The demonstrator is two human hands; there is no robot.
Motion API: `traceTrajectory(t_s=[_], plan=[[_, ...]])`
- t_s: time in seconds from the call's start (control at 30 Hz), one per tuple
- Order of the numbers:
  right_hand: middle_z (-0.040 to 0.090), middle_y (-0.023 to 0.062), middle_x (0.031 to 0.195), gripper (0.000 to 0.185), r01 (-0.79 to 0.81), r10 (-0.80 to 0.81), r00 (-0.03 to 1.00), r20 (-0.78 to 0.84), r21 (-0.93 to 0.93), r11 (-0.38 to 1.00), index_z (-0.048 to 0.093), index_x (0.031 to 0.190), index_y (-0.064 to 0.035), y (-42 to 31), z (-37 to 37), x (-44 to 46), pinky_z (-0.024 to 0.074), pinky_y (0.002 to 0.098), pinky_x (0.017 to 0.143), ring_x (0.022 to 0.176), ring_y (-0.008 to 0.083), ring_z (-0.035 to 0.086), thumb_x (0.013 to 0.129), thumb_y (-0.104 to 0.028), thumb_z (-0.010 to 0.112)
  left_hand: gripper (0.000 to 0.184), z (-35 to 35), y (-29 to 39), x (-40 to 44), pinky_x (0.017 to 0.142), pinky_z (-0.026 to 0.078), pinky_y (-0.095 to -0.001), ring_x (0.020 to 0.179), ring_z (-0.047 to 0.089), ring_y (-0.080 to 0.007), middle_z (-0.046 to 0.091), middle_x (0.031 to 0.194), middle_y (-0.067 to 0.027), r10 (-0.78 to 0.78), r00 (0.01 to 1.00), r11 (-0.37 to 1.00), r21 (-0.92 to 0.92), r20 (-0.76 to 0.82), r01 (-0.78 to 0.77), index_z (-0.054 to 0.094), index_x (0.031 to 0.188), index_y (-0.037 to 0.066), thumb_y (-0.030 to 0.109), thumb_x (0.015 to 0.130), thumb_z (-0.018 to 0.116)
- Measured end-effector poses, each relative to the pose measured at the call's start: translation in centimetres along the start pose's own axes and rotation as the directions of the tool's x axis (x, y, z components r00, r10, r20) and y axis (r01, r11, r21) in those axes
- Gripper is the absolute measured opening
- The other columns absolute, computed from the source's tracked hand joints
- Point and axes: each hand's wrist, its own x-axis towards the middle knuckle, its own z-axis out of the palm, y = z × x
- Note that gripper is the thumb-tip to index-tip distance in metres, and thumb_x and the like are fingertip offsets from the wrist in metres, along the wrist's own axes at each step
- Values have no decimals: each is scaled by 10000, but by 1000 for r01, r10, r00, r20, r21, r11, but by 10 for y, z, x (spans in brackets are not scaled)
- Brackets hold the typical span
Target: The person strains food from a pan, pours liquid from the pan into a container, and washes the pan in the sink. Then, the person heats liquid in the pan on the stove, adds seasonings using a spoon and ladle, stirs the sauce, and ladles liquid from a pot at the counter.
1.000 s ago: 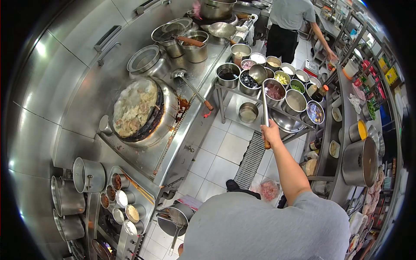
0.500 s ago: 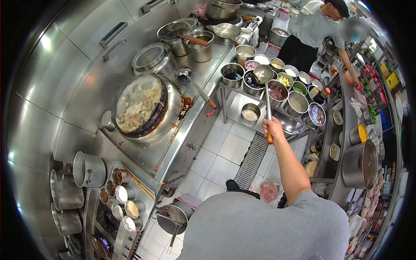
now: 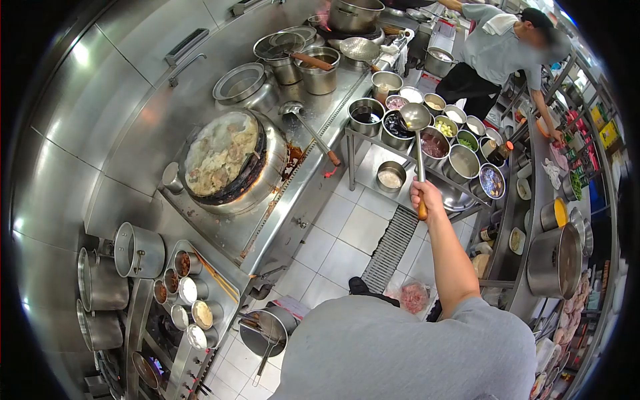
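My right hand is wrapped around the wooden grip of a long-handled metal ladle. The ladle's round bowl is over the rack of seasoning pots, partly covering a pot of dark sauce. Close to the bowl are a pot of reddish liquid and a pot of chopped yellow pieces. Whether the bowl holds anything is hard to make out. My left hand is out of sight.
A steaming wok of food sits on the stove at left, with another ladle on the counter beside it. A co-worker stands at far right, reaching to the shelf. A drain grate crosses the floor; a strainer pot stands near me.
The whole view has shifted slightly, with most things appearing further right. My right hand still grips the ladle over the pots, its bowl marginally further right relative to the dark sauce.
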Motion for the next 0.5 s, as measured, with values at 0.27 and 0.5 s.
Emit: traceTrajectory(t_s=[0.27,0.5], plan=[[504,-20,702,206,-123,74,987,142,379,917,582,1132,-77,-27,14,-15,341,230,427,501,75,438,956,-180,615,222,7,-44,-18,757,548,-481,825,671,-378,700,905,-168,52,998,999,15,-39,-51,701,983,111,270,885,582],[398,-57,658,172,-69,0,983,185,367,928,586,1124,-47,-16,45,-27,306,206,387,464,39,338,983,-147,584,222,9,-111,-18,792,557,-480,894,674,-385,710,967,-168,414,909,781,530,-44,-330,697,988,89,259,915,574]])
